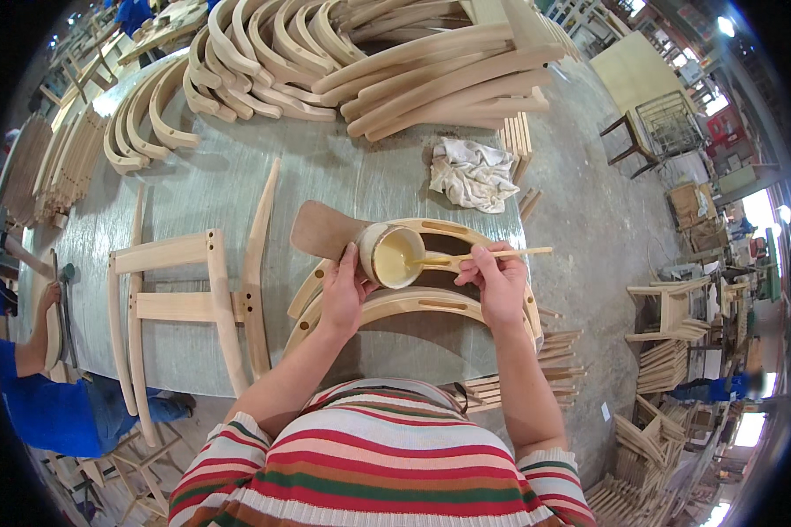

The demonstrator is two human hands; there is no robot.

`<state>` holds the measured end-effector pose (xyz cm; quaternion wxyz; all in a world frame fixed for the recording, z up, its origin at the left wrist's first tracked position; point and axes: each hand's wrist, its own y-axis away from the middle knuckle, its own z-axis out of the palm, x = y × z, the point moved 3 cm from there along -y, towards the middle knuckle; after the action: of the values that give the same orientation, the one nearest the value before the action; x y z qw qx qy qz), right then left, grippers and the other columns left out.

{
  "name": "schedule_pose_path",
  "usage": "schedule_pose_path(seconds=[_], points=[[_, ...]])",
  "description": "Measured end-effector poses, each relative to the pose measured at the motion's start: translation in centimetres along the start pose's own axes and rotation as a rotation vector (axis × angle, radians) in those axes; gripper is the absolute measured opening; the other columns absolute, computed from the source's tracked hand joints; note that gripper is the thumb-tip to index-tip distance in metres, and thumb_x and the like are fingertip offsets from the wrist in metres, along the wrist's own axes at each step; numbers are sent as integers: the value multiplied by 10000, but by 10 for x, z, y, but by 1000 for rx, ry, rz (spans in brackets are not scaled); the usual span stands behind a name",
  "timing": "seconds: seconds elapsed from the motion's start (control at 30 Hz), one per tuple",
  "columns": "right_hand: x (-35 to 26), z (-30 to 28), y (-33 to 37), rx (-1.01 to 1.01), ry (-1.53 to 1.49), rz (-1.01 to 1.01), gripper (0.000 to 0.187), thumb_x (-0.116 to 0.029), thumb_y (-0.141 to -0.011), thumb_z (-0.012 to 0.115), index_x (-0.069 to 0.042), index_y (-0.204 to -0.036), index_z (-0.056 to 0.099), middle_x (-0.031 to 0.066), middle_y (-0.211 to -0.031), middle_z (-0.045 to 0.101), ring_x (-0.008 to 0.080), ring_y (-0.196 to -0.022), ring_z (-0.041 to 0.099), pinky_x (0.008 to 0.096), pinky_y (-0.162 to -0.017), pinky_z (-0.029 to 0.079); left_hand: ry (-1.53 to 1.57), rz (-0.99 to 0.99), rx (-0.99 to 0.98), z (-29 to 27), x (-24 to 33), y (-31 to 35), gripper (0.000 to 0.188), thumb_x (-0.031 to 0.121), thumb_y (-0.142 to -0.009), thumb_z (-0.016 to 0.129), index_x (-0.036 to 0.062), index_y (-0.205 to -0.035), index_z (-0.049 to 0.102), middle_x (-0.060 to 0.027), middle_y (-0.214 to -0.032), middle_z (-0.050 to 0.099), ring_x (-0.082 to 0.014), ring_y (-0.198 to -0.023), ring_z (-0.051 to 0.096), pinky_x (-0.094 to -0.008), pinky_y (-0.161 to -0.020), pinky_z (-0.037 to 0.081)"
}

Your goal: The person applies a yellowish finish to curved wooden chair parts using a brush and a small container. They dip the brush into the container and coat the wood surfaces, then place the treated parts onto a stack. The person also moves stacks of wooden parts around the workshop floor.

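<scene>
The small round pot of pale yellow glue sat above the curved pale wooden chair rails at the near edge of the grey surface, just in front of the person's chest. The left hand gripped the pot by its side, fingers closed around its wall. The right hand pinched a thin wooden stick, fingers closed on it, with the stick's tip dipped in the glue. A flat brown wooden paddle-shaped board lay touching the pot's far side. To the left lay an assembled pale wooden chair frame. A crumpled white rag rested farther back, near a large stack of curved wooden parts. Another person in a blue shirt stood at the left edge.
</scene>
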<state>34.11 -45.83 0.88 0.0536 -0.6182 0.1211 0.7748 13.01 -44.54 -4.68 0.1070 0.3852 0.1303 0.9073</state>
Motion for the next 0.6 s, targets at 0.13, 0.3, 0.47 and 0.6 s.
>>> schedule_pose_path(seconds=[0.13, 0.3, 0.47, 0.6], points=[[9, -13, 6, -17, -293, 50, 63, -70, -870, 566, -22, -875, 525, 113, -735, 627, 170, -611, 623, 295, -594, 539, 18, -13, -8, -6, -4, 0, 323, 302, -974, 371, 60, -1163, 471, -64, -1100, 580, -163, -973, 595, -360, -823, 519], [11, -11, 14, 51, -378, 91, 55, -68, -869, 566, -23, -874, 536, 94, -748, 624, 174, -660, 628, 303, -610, 544, 22, -34, 13, -8, -8, -3, 333, 299, -976, 352, 63, -1189, 453, -75, -1132, 570, -188, -991, 595, -378, -809, 527], [46, -29, 10, 103, -480, 205, 107, -123, -879, 574, -86, -785, 539, 55, -690, 595, 131, -584, 575, 283, -575, 500, 35, -62, -32, 8, -18, -7, 327, 311, -975, 366, 55, -1138, 489, -66, -1041, 598, -148, -904, 613, -313, -779, 535], [52, -29, 9, 189, -458, 259, 146, -137, -861, 609, -96, -745, 531, 63, -680, 599, 136, -542, 563, 284, -540, 513, -32, -67, -24, 3, -23, -10, 350, 324, -974, 349, 71, -1187, 462, -66, -1134, 566, -188, -994, 593, -378, -833, 519]])
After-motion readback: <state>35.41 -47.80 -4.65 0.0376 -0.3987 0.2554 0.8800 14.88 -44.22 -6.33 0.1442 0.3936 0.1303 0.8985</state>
